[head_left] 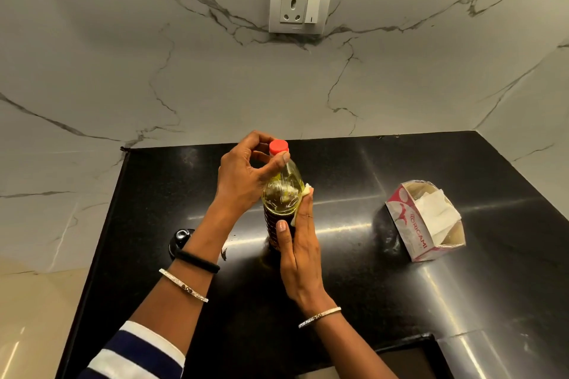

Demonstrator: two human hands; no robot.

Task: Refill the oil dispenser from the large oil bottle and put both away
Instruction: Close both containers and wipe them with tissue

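Note:
The large oil bottle (280, 194) stands upright on the black counter (354, 271), clear plastic with yellow oil and a red cap (279, 146). My left hand (246, 172) grips the bottle's neck just below the cap, thumb and fingers around it. My right hand (297, 252) wraps the bottle's right side and presses a small white tissue (304, 194) against it. A black rounded top, possibly the oil dispenser (181, 240), shows at the counter's left, mostly hidden behind my left wrist.
An open red-and-white tissue box (426, 221) with white tissues lies on the counter to the right. A marble wall with a socket and switch (300, 6) rises behind. The counter's left edge drops off near the dispenser.

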